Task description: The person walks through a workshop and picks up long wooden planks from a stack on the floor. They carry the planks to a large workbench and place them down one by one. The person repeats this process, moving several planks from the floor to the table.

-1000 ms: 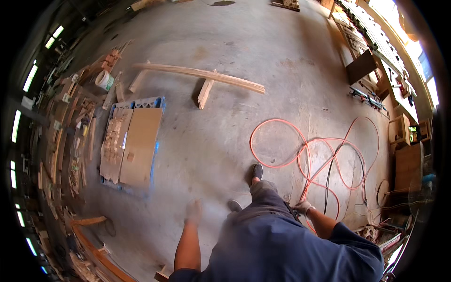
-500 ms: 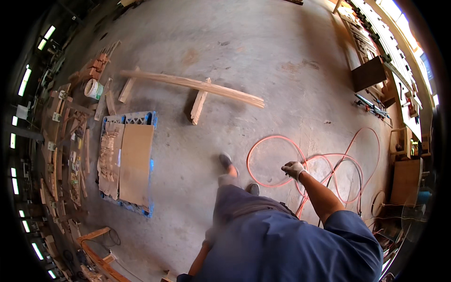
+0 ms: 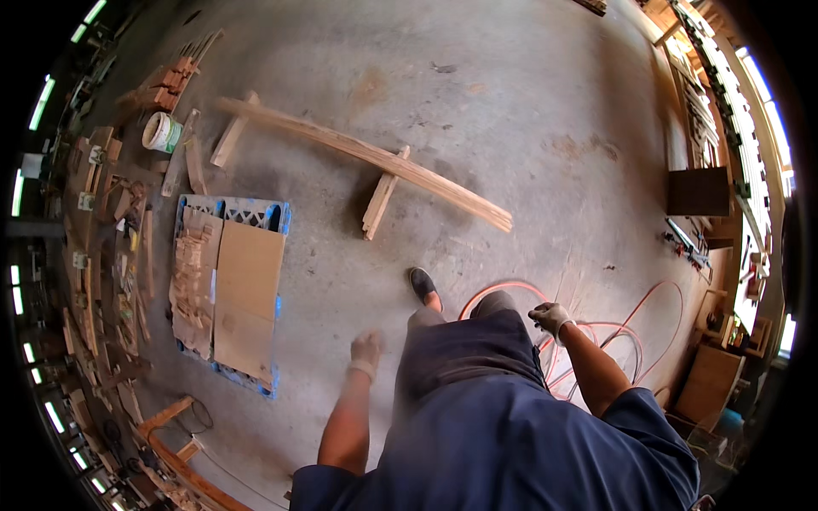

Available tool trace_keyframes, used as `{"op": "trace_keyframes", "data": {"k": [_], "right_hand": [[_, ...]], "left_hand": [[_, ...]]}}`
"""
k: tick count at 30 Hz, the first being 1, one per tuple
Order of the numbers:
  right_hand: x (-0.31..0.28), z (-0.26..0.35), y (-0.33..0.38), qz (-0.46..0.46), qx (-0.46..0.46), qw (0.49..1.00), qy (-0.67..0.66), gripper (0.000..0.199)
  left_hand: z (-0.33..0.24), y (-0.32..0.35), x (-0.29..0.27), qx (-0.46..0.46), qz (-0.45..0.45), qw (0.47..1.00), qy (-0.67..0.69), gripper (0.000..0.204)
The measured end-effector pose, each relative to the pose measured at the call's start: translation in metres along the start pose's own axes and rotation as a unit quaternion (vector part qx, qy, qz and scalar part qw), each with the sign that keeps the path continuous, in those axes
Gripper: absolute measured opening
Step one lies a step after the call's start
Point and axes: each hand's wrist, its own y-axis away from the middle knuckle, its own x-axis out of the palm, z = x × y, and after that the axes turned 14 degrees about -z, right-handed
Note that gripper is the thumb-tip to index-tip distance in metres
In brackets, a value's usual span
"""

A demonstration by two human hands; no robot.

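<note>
My right hand (image 3: 552, 318), in a pale glove, hangs over the red hose (image 3: 635, 328) coiled on the floor. Its fingers are curled closed; something dark shows at the fingertips, too small to name. My left hand (image 3: 366, 351), gloved too, is in the air left of my legs, apart from everything, its fingers smeared by motion. Ahead of me, long wooden boards (image 3: 375, 156) lie together across two short timbers, the nearer timber (image 3: 385, 194) and the farther timber (image 3: 234, 132).
On the left, a blue pallet (image 3: 281, 217) carries a brown flat sheet (image 3: 245, 298) and a stack of wood pieces (image 3: 192, 285). A white bucket (image 3: 160, 133) stands beyond it. A dark brown box (image 3: 699, 192) and a workbench line the right side.
I have stepped forward, and the boards and hose sit closer to me. My left hand has swung out from beside my body into view. The right hand stays closed.
</note>
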Motion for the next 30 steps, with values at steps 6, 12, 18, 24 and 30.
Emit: {"op": "trace_keyframes", "data": {"k": [6, 12, 18, 24, 30], "right_hand": [[-0.014, 0.093, -0.06, 0.039, -0.035, 0.998, 0.041, 0.044], [-0.003, 0.16, -0.16, 0.094, -0.105, 0.98, 0.142, 0.045], [0.012, 0.206, -0.225, 0.102, -0.144, 0.961, 0.214, 0.051], [0.03, 0.242, -0.261, 0.087, -0.141, 0.944, 0.286, 0.066], [0.099, 0.227, -0.341, 0.07, -0.168, 0.928, 0.325, 0.092]], "left_hand": [[-0.082, -0.028, 0.041, 0.143, -0.021, 0.985, 0.098, 0.027], [-0.124, 0.019, 0.088, 0.106, -0.075, 0.991, -0.012, 0.028], [-0.149, 0.068, 0.134, 0.013, -0.138, 0.974, -0.181, 0.048], [-0.16, 0.062, 0.188, -0.044, -0.035, 0.962, -0.266, 0.07], [-0.174, 0.032, 0.216, -0.03, -0.075, 0.923, -0.376, 0.086]]}}
